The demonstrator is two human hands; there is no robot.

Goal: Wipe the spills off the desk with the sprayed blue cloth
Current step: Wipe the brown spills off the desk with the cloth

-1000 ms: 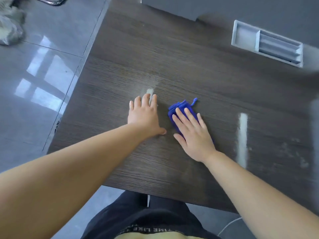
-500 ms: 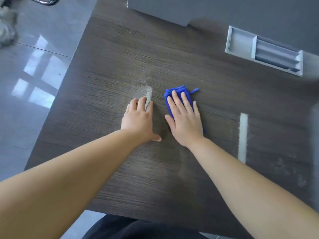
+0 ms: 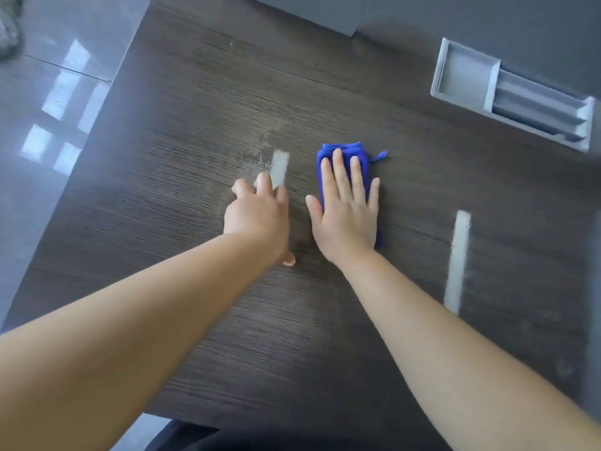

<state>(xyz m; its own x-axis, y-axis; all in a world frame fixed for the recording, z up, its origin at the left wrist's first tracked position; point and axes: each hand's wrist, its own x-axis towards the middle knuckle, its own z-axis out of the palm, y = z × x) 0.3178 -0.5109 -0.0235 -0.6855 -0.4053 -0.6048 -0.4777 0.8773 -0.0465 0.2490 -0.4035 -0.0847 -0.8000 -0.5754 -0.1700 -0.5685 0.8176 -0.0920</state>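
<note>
Item 1, desk (image 3: 195, 109): dark wood-grain top, with a grey tray (image 3: 465, 73) sunk into it; every place below is read from that tray

Item 2, blue cloth (image 3: 344, 151): folded into a narrow pad, flat on the desk, left of the tray and nearer to you, well apart from it; a small loop sticks out of the cloth's far corner on the tray's side

Item 3, your right hand (image 3: 348, 216): palm down on the cloth, fingers straight and a little spread, pressing it to the wood; nothing pinched; the cloth's far end shows beyond your fingertips

Item 4, your left hand (image 3: 257, 216): farther left of the tray than the cloth, just beside your right hand but apart from it; palm down on bare wood, holding nothing; the fingers are blurred, so their exact spread cannot be told

Item 5, speckled pale smear (image 3: 260, 154): on the wood just beyond your left fingertips, with a bright streak (image 3: 279, 169) at the edge that faces the tray

Item 6, second pale streak (image 3: 457, 262): directly nearer to you than the tray

Item 7, glossy grey floor (image 3: 48, 125): past the desk edge farthest left of the tray
</note>
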